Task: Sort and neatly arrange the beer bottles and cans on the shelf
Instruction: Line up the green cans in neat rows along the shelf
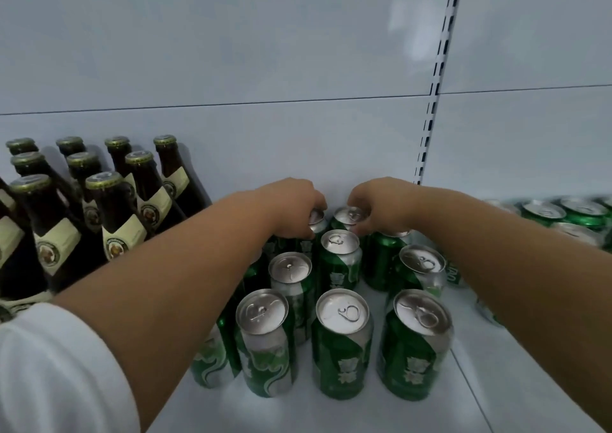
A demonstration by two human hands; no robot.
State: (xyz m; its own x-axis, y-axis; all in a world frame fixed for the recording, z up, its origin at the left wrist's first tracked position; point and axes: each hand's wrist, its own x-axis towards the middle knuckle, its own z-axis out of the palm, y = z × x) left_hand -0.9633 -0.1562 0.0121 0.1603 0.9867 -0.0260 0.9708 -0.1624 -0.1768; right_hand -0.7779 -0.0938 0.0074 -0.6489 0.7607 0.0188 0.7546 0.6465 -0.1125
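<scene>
The left hand [291, 209] curls its fingers over the top of a green can [316, 217] at the back of the shelf [381, 412], near the back wall [265, 147]. The right hand [377, 209] curls over the top of the next back can [347, 215], just beside the first one. More green cans [341, 343] stand upright in rows in front of them, toward the front edge. Brown bottles [112, 207] with gold caps stand in rows on the left side of the shelf. More cans [563, 214] sit at the right edge. A white sleeve [56, 373] shows at the lower left.
</scene>
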